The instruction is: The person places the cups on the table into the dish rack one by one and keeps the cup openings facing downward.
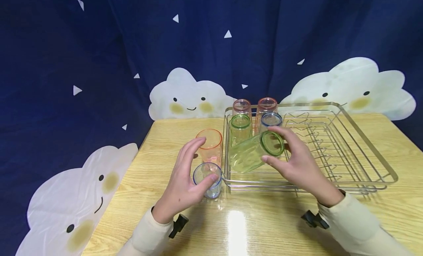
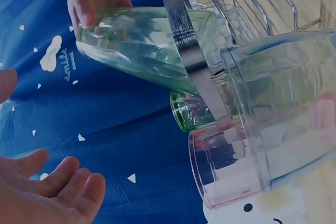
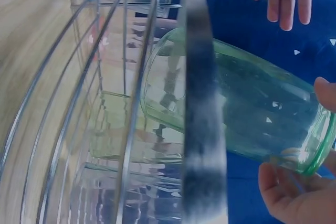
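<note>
My right hand grips a green glass by its thick-ringed end, fingers on one side and thumb on the other. The glass tilts over the left part of the wire dish rack, its other end pointing left and down. In the right wrist view the rack's metal rim crosses in front of this glass. My left hand hovers with parted fingers by a blue-rimmed glass; in the left wrist view the fingers stand apart from that glass. Behind it an orange-rimmed glass stands on the table.
In the rack's left end stand several glasses: two reddish ones, the nearer at the back left, a green one and a blue one. Wire dividers fill the rack's right part. A dark blue curtain hangs behind the wooden table.
</note>
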Action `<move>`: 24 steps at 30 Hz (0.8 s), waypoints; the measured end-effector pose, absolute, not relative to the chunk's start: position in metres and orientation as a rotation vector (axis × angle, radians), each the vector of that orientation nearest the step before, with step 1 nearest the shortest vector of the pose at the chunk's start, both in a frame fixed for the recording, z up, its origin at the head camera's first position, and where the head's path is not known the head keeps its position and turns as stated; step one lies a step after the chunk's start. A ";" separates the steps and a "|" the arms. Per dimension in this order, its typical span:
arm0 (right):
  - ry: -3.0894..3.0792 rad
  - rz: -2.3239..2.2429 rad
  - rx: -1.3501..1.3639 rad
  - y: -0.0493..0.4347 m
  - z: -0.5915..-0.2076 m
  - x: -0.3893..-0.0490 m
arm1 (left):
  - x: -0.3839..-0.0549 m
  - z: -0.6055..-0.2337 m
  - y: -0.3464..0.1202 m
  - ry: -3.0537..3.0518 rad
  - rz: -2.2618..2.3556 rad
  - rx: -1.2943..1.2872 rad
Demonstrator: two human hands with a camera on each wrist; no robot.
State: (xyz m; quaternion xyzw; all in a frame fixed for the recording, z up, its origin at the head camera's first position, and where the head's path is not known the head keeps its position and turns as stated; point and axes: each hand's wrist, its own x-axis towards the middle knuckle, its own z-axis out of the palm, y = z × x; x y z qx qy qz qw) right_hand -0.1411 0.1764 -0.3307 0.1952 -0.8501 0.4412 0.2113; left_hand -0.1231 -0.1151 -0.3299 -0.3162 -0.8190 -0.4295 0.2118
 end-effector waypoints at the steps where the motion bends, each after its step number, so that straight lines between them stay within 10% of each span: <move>1: -2.370 1.211 0.544 0.176 -0.332 -0.142 | -0.123 -0.330 -0.115 -2.274 -1.193 -0.880; 24: -2.353 1.072 0.653 0.159 -0.349 -0.163 | -0.123 -0.336 -0.121 -2.338 -1.143 -0.881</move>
